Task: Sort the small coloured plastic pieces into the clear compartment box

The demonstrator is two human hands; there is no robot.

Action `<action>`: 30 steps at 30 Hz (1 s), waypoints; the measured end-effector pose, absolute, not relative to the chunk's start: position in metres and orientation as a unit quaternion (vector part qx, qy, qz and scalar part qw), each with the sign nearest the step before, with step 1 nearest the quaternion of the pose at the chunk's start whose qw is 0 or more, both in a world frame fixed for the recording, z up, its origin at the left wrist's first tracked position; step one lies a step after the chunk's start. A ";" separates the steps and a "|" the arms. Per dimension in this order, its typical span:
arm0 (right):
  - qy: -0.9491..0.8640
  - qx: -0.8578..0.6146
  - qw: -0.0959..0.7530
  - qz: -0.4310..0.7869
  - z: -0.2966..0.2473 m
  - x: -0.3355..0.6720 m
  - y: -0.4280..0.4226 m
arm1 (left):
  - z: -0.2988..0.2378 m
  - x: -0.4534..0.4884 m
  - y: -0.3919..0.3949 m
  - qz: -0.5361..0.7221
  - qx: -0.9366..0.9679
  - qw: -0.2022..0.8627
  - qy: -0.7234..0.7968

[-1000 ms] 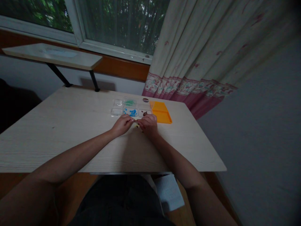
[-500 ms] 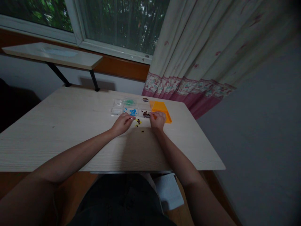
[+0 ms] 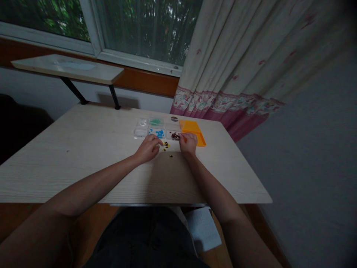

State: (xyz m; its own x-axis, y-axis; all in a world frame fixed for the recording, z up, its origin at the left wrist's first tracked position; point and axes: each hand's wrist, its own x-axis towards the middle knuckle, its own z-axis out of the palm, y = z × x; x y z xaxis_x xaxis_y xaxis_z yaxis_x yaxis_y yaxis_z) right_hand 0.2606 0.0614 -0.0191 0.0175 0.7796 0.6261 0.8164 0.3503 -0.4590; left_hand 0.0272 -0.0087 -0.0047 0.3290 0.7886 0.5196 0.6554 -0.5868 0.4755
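A clear compartment box (image 3: 141, 127) lies on the pale wooden table (image 3: 83, 149), with green pieces (image 3: 155, 121), blue pieces (image 3: 157, 132) and dark pieces (image 3: 174, 136) in separate cells. My left hand (image 3: 148, 148) rests curled beside the box, its fingers pinched by a small pile of dark and yellow beads (image 3: 166, 145). My right hand (image 3: 189, 143) is closed on a thin orange stick at the cell of dark pieces. An orange tray (image 3: 193, 130) lies just right of the box.
A small round dark lid (image 3: 174, 118) sits behind the box. A low wooden shelf (image 3: 69, 69) stands at the far left under the window. A flowered curtain (image 3: 237, 74) hangs at the right. A white paper (image 3: 205, 229) lies on the floor below the table's front edge.
My right hand has moved away from the left hand, up and right to the cell of dark pieces. The loose beads on the table are now uncovered. My left hand has hardly moved.
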 end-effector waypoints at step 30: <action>-0.720 -0.541 0.434 -0.017 -0.023 0.260 0.065 | -0.004 0.030 -0.013 0.284 0.849 0.046 0.444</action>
State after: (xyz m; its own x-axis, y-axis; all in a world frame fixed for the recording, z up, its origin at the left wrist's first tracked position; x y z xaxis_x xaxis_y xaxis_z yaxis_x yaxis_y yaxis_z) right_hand 0.2603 0.0646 -0.0225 -0.0368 0.7642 0.6439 0.7944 0.4134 -0.4451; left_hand 0.0298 -0.0130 -0.0038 0.4450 0.7798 0.4404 0.7271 -0.6017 0.3306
